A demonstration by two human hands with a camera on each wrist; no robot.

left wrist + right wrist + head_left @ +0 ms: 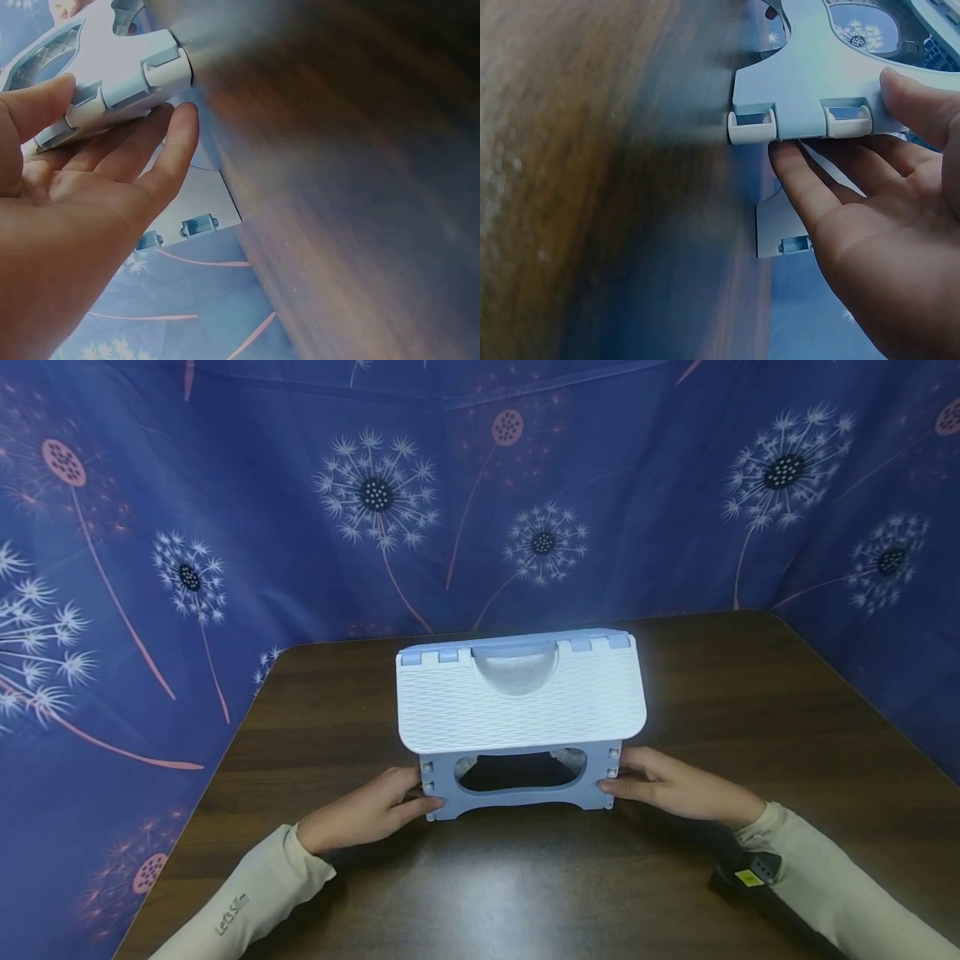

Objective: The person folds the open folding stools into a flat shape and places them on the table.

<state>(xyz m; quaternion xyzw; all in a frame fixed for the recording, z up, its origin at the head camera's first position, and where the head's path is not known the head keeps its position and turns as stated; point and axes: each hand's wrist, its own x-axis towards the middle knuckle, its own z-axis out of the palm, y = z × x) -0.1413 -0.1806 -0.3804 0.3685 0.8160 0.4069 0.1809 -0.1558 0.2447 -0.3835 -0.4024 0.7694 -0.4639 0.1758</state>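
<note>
A white and light-blue plastic folding step stool point(435, 714) stands on the table, its textured white top flap slanting down at the front. My left hand point(367, 810) pinches the left edge of the blue front leg panel point(517, 797), below the flap. On the opposite edge, my right hand point(682, 785) grips the same panel. In the left wrist view the thumb point(45, 109) presses the panel's face, with fingers behind the hinged edge. The right wrist view has the thumb point(915, 101) on the face and the fingers behind. Another leg panel point(776, 225) stands farther back.
The dark wooden table point(330, 710) extends around the stool on all sides. Behind it and at both sides hangs a blue cloth point(645, 510) with dandelion prints. A dark device with a yellow label point(748, 877) sits at the right wrist.
</note>
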